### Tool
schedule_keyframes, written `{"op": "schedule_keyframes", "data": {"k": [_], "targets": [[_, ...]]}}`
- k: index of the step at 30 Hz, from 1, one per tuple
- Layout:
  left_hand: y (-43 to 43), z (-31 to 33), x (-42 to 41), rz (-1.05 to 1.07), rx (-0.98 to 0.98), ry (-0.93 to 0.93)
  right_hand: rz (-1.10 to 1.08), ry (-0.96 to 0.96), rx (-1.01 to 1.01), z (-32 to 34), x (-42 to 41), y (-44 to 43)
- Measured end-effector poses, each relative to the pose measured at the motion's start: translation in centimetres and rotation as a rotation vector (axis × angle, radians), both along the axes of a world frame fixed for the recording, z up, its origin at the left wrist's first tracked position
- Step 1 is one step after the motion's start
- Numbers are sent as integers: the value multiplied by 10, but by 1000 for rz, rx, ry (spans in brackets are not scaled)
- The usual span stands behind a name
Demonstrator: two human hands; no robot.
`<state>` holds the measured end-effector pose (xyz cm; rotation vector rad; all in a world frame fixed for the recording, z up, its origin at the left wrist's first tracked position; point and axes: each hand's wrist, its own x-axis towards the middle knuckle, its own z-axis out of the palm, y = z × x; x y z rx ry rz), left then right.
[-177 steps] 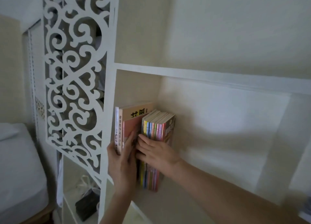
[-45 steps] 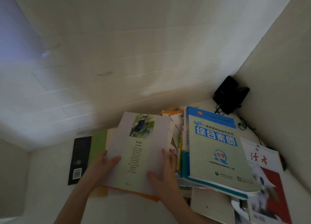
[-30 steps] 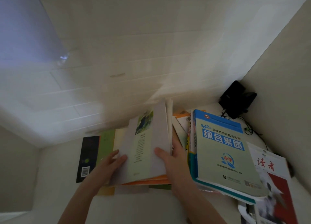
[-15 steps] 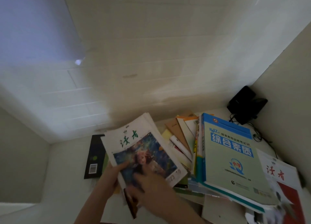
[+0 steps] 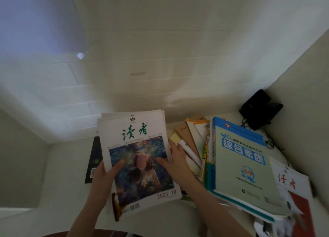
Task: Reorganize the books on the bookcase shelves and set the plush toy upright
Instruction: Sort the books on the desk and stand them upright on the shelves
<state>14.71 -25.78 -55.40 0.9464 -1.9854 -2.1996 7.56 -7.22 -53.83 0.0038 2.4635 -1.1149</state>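
L hand (image 5: 105, 176): thumb flat across the cover pic, other fingers curled under the back, gripping the magazine stack (image 5: 140, 158) at its lower L edge. R hand (image 5: 178, 163): thumb on the cover too, fingers wrapped behind the R edge. Both hands hold the stack, top mag w/ green title & "2023 10".

Stack is just L of the blue-green workbook (image 5: 243, 165), which lies flat atop a messy pile. Between stack & workbook: fanned books (image 5: 192, 142), askew. Further L of workbook, partly under the stack, a black book (image 5: 95, 158) flat on the shelf (image 5: 62, 165). R of workbook, a red-title mag (image 5: 292, 187). Behind workbook, in the corner, a black device (image 5: 260, 108) w/ cables.
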Motion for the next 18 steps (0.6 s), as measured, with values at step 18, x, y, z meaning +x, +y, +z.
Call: {"op": "schedule_keyframes", "data": {"k": [18], "targets": [[84, 44, -41, -334, 11, 66, -402, 208, -217, 34, 21, 98]]}}
